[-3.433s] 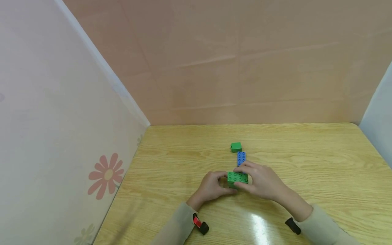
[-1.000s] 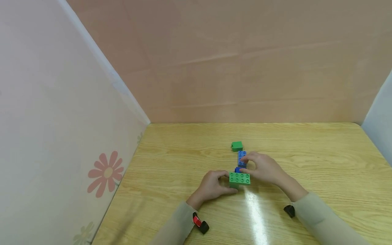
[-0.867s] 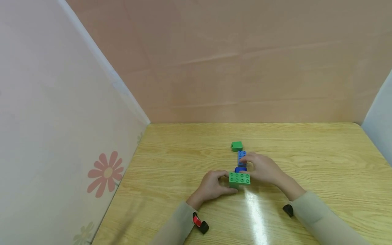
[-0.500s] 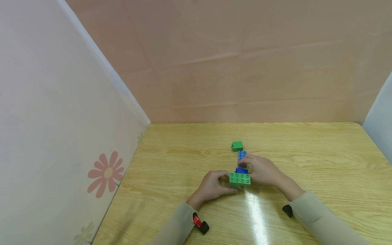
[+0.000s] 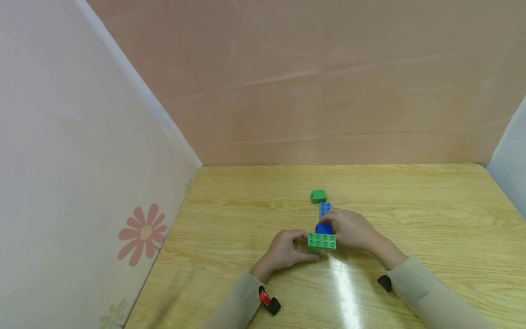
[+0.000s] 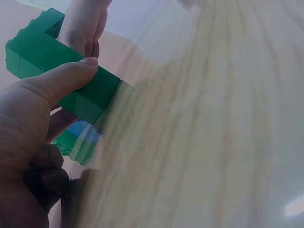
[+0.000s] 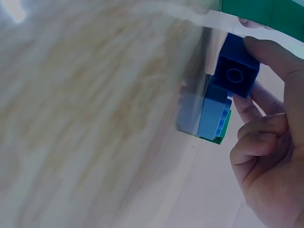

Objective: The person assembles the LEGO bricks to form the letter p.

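Fingers first: the left hand (image 5: 283, 249) has its grasp on a green plastic block stack (image 5: 322, 240), thumb laid across the side, the studded top facing up at the centre of the frame, just right of middle. And over on the other side, the right hand (image 5: 355, 228) is pinching a dark blue plastic block (image 5: 324, 229), right behind that stack! What a look from the right wrist: the block's hollow underside, with its round tube, faces the lens. Whether it touches the green stack, can't tell. Just above it in the head view, a lighter blue, studded rectangular block (image 5: 325, 209) lies on the wood-grain bench (image 5: 230, 205), and beyond that sits a small green plastic block (image 5: 318, 196), studs pointing left. Lower left, a pink flower print (image 5: 144, 234) decorates the pale wall (image 5: 82, 137).
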A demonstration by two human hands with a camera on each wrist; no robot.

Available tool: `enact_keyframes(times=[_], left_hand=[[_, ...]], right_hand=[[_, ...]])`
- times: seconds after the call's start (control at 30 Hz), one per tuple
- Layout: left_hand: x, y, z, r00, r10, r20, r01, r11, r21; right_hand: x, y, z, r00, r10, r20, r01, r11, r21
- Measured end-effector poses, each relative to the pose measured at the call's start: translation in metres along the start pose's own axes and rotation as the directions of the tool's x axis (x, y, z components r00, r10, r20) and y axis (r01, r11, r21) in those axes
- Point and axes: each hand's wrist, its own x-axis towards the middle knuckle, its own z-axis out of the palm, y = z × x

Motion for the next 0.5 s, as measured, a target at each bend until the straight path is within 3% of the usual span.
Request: enact_keyframes(times=[0.17,0.5], left_hand=[[0.000,0.001,0.000,1.000,-0.005,0.008,0.005,1.000,-0.008],[0.000,0.000,-0.001,1.000,-0.008,0.006,0.008,1.000,-0.018]], right_hand=[[-0.003,0.000,-0.004,0.998,0.036,-0.056,-0.035,0.999,0.024],[-0.007,-0.005,-0.012,0.983,-0.039,-0.180,0.047,0.998,0.042]])
